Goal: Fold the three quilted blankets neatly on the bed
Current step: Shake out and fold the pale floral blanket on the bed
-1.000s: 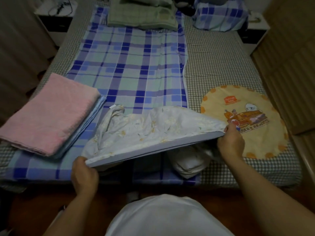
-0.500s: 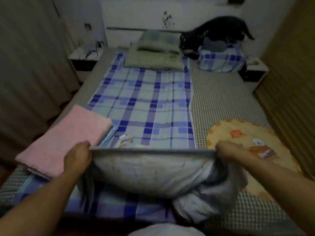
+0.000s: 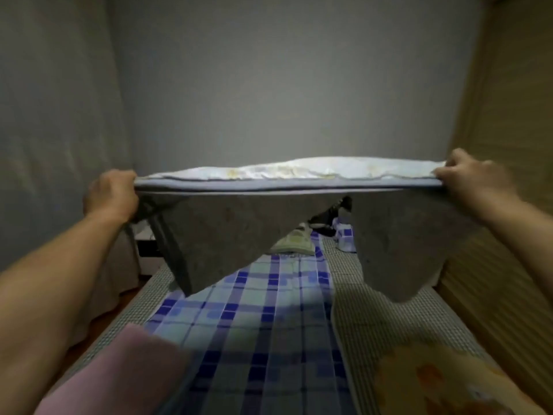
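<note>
Gripping one edge of the quilt (image 3: 287,175), the left hand (image 3: 112,196) and right hand (image 3: 469,178) are spread wide apart, each clamped on a corner. The quilt is stretched taut high above the bed (image 3: 386,313), its grey underside hanging in two points. A pink blanket (image 3: 119,372) lies folded near left; a yellow cushion (image 3: 425,381) near right.

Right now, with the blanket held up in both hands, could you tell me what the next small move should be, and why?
Probably lower it flat onto the plaid sheet. The left hand and right hand grip the pale quilted blanket by its taut top edge, while the rest hangs in uneven points above the bed.
</note>
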